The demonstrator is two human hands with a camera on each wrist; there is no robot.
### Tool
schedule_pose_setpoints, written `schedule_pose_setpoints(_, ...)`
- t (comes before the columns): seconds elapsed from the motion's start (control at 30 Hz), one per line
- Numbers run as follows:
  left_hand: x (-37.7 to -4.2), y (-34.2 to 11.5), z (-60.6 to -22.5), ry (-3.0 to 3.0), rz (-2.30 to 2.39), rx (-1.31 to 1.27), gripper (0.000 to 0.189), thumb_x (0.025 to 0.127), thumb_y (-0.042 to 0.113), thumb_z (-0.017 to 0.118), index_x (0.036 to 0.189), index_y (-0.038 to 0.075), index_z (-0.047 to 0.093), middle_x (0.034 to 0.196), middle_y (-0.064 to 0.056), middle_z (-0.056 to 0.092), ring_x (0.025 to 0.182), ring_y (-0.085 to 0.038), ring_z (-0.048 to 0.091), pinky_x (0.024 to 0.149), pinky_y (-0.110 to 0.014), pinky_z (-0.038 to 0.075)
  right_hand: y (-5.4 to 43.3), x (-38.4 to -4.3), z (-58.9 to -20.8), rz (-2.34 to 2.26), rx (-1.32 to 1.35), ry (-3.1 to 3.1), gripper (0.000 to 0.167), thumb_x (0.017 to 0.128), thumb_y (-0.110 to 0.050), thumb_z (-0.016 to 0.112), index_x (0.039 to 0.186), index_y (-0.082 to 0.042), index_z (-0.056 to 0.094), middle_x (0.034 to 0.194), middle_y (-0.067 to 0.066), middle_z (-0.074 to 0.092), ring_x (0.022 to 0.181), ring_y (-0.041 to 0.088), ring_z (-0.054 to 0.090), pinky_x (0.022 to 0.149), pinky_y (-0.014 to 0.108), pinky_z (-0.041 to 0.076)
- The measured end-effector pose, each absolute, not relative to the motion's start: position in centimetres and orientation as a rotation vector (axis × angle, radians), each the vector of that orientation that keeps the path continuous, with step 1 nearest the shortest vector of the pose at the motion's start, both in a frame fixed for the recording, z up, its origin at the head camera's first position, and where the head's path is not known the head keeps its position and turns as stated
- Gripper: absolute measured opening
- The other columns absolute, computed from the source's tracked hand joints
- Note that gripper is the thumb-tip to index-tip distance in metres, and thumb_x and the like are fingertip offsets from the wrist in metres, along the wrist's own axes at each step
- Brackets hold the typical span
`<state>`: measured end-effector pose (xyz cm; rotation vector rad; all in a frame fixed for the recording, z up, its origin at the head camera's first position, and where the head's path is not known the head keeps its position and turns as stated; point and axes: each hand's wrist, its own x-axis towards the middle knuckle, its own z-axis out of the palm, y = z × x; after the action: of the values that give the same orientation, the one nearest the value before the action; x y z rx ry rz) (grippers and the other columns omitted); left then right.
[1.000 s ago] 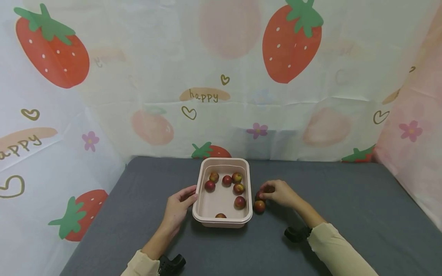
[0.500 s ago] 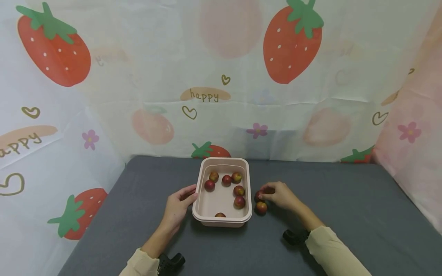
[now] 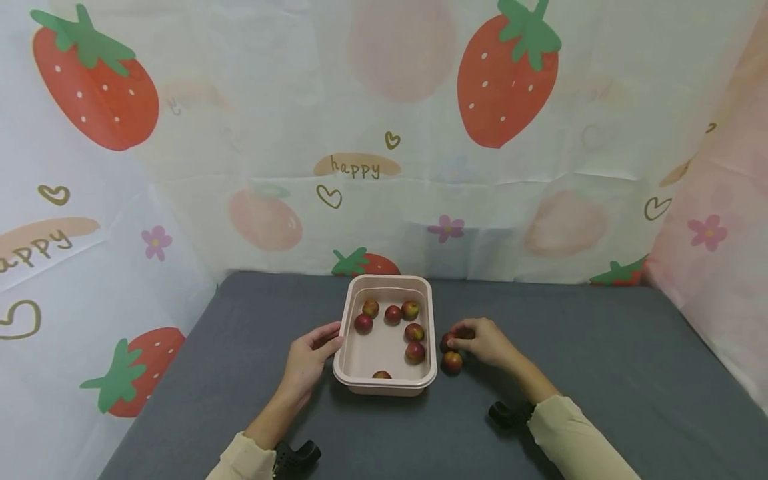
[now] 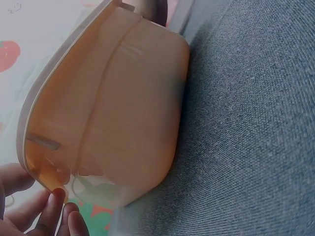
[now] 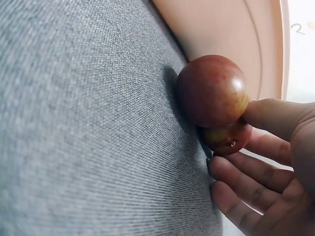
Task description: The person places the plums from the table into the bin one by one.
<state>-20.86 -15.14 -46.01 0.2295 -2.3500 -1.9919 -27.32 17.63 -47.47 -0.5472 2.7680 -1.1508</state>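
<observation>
A pale pink plastic container (image 3: pixel 385 385) stands on the table with several red-and-yellow plums (image 3: pixel 415 353) inside. My left hand (image 3: pixel 306 360) holds its left side; in the left wrist view the fingers (image 4: pixel 49 209) are at the rim of the container (image 4: pixel 133 98). To the right of the container, my right hand (image 3: pixel 489 343) pinches a plum (image 5: pixel 229 138) between thumb and fingers, low at the tabletop. A second loose plum (image 3: pixel 452 363) lies just nearer, beside the container wall; in the right wrist view it partly covers the pinched one.
Dark grey cloth (image 3: pixel 252 313) covers the table. Behind it hangs a white curtain (image 3: pixel 270 120) printed with strawberries, and pink fabric (image 3: pixel 732 267) closes the right side. Black wrist devices (image 3: pixel 297 458) sit at both cuffs.
One plum inside the container has rolled slightly nearer, up against its neighbour. The right hand and its plum have shifted a little nearer. The left hand keeps its place on the container.
</observation>
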Motion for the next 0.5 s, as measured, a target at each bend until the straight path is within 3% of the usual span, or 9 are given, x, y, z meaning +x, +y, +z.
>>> schedule_pose_setpoints(0.5, -20.79, -15.07, -46.08, -2.354, -1.989, 0.220, 0.037, 0.093, 0.013, 0.065, 0.129, 0.004, 0.062, 0.127, -0.017, 0.064, 0.113, -0.023, 0.059, 0.096, -0.033, 0.051, 18.20, -27.24, -47.87, -1.192, -0.578, 2.760, 0.030, 0.087, -0.023, 0.073, 0.106, 0.000, 0.070, 0.096, 0.011, 0.073, 0.086, 0.015, 0.065, 0.075, 0.030, 0.051)
